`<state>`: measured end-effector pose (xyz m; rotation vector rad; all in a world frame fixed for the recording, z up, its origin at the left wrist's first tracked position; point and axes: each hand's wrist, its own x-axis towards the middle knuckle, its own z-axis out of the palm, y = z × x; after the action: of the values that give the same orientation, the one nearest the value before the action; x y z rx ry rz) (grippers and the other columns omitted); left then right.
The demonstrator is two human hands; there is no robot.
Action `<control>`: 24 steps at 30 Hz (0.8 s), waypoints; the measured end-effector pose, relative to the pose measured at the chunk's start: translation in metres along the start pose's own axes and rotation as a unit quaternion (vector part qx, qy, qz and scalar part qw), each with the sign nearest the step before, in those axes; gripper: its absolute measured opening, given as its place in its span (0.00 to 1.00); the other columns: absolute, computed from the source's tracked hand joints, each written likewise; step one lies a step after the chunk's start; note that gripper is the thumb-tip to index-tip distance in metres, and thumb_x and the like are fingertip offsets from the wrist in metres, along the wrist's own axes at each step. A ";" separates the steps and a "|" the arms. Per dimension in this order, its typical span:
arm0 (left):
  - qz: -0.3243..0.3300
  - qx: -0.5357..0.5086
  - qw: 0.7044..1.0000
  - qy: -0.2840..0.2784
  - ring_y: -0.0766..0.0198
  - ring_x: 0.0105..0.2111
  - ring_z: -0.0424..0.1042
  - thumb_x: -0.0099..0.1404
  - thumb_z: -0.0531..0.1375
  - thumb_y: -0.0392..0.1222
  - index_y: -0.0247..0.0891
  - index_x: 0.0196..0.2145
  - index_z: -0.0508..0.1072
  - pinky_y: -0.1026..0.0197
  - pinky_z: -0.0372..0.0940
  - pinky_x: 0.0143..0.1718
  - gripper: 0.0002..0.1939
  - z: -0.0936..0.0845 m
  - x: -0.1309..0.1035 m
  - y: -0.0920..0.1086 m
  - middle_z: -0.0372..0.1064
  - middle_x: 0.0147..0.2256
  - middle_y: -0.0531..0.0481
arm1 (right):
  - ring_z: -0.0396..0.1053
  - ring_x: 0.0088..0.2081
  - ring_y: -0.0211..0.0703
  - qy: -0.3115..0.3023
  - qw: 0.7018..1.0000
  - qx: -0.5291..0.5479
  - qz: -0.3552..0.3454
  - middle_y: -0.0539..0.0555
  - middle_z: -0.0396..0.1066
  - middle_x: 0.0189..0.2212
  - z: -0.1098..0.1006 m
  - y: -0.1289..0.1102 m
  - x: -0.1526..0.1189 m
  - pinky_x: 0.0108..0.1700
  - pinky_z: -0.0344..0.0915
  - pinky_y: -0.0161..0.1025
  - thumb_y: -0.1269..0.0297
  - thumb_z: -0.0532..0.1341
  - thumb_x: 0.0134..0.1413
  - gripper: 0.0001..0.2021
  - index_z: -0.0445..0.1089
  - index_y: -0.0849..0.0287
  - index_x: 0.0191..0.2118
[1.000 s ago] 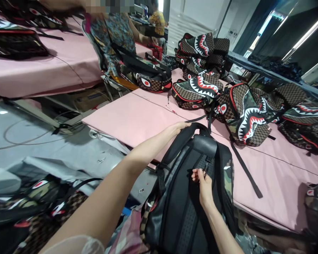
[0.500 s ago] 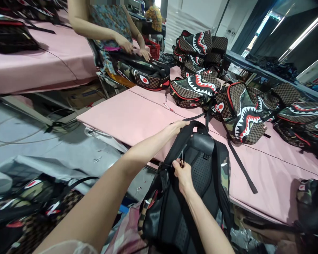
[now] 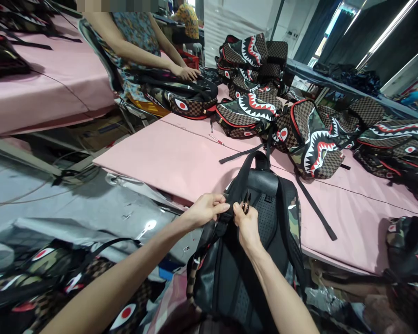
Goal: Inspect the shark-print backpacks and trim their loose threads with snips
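Note:
A black backpack (image 3: 226, 273) leans against the table edge, its padded mesh back facing me. My left hand (image 3: 209, 208) is closed in a pinch at the outer edge of its left shoulder strap (image 3: 242, 181); whether a thread is also between the fingers I cannot make out. Close beside it, my right hand (image 3: 247, 222) grips small dark thread snips (image 3: 247, 200), blades pointing up, over the same strap. The fingers of the right hand also rest by the strap's inner edge. A loose webbing strap (image 3: 238, 154) lies on the table beyond the backpack's top.
Several shark-mouth backpacks (image 3: 316, 144) are piled along the far side of the pink table (image 3: 153, 157). A co-worker (image 3: 139, 41) handles another backpack (image 3: 184, 104) at the far left. A red-and-white pen-like item (image 3: 216, 139) lies there. More bags (image 3: 52, 260) sit low at my left.
My left hand has come down from the top of the shoulder strap to its side, near my right hand. The right hand still holds the snips. The co-worker's hands have drawn together.

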<state>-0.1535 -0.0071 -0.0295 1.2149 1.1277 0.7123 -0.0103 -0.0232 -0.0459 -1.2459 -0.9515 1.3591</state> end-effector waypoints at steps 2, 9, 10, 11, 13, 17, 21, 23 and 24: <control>-0.020 -0.076 0.997 -0.015 0.73 0.17 0.57 0.48 0.62 0.54 0.36 0.21 0.62 0.67 0.52 0.20 0.19 0.002 -0.002 -0.001 0.57 0.17 0.58 | 0.40 0.17 0.27 -0.013 0.999 0.026 0.018 0.39 0.43 0.14 0.001 -0.002 -0.003 0.18 0.40 0.31 0.51 0.63 0.40 0.21 0.51 0.56 0.19; -0.043 -0.177 0.983 -0.035 0.73 0.20 0.60 0.44 0.66 0.53 0.34 0.22 0.63 0.68 0.56 0.25 0.21 0.007 -0.007 0.001 0.61 0.20 0.56 | 0.39 0.15 0.26 -0.031 0.997 0.068 0.029 0.38 0.44 0.13 -0.003 -0.003 -0.007 0.18 0.40 0.31 0.53 0.66 0.38 0.21 0.51 0.57 0.18; -0.044 -0.179 0.982 -0.033 0.73 0.21 0.60 0.44 0.66 0.54 0.34 0.22 0.63 0.68 0.56 0.26 0.21 0.009 -0.007 0.001 0.60 0.21 0.56 | 0.39 0.15 0.26 -0.035 0.996 0.073 0.028 0.39 0.44 0.13 -0.002 -0.003 -0.008 0.18 0.40 0.31 0.53 0.66 0.38 0.21 0.51 0.57 0.18; -0.044 -0.178 0.982 -0.030 0.73 0.21 0.60 0.44 0.66 0.54 0.34 0.22 0.63 0.68 0.57 0.26 0.21 0.009 -0.007 0.000 0.60 0.21 0.56 | 0.40 0.15 0.26 -0.037 0.996 0.078 0.026 0.39 0.45 0.13 -0.001 -0.003 -0.008 0.18 0.41 0.31 0.53 0.66 0.38 0.21 0.52 0.57 0.18; -0.040 -0.159 0.986 -0.018 0.72 0.21 0.61 0.47 0.64 0.54 0.35 0.22 0.63 0.67 0.58 0.26 0.20 0.006 -0.007 0.000 0.60 0.21 0.56 | 0.40 0.15 0.26 -0.042 0.996 0.080 0.022 0.39 0.45 0.12 0.001 -0.001 -0.009 0.18 0.42 0.31 0.53 0.66 0.40 0.21 0.53 0.57 0.17; 0.008 0.097 0.989 0.113 0.66 0.23 0.64 0.56 0.56 0.50 0.37 0.24 0.66 0.64 0.59 0.27 0.13 -0.014 -0.020 0.002 0.61 0.21 0.54 | 0.46 0.15 0.29 -0.056 0.998 -0.009 -0.016 0.44 0.58 0.14 -0.011 0.010 -0.001 0.19 0.46 0.31 0.50 0.59 0.49 0.17 0.65 0.60 0.23; 0.139 0.427 0.811 0.376 0.54 0.37 0.69 0.63 0.50 0.41 0.39 0.32 0.71 0.54 0.62 0.38 0.10 -0.003 -0.047 -0.008 0.70 0.31 0.45 | 0.60 0.22 0.34 0.055 0.988 -0.121 -0.081 0.51 0.72 0.27 -0.063 0.022 0.027 0.27 0.58 0.33 0.54 0.55 0.53 0.16 0.72 0.62 0.36; 0.293 0.444 0.766 0.361 0.56 0.40 0.69 0.63 0.51 0.38 0.41 0.37 0.71 0.55 0.63 0.40 0.09 0.033 -0.049 -0.024 0.72 0.36 0.44 | 0.65 0.29 0.38 0.135 0.970 -0.167 -0.116 0.54 0.73 0.32 -0.097 0.021 0.045 0.33 0.61 0.35 0.56 0.54 0.54 0.16 0.71 0.62 0.39; 0.374 0.431 0.766 0.296 0.60 0.37 0.69 0.63 0.51 0.37 0.43 0.37 0.71 0.58 0.64 0.38 0.10 0.055 -0.044 -0.032 0.72 0.35 0.47 | 0.66 0.33 0.40 0.159 0.958 -0.196 -0.137 0.55 0.73 0.35 -0.113 0.018 0.053 0.36 0.61 0.36 0.57 0.53 0.55 0.16 0.70 0.61 0.41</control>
<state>-0.1204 -0.0747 -0.0501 2.4217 1.5702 1.3128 0.1007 0.0163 -0.0900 -1.5078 -1.1454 0.7451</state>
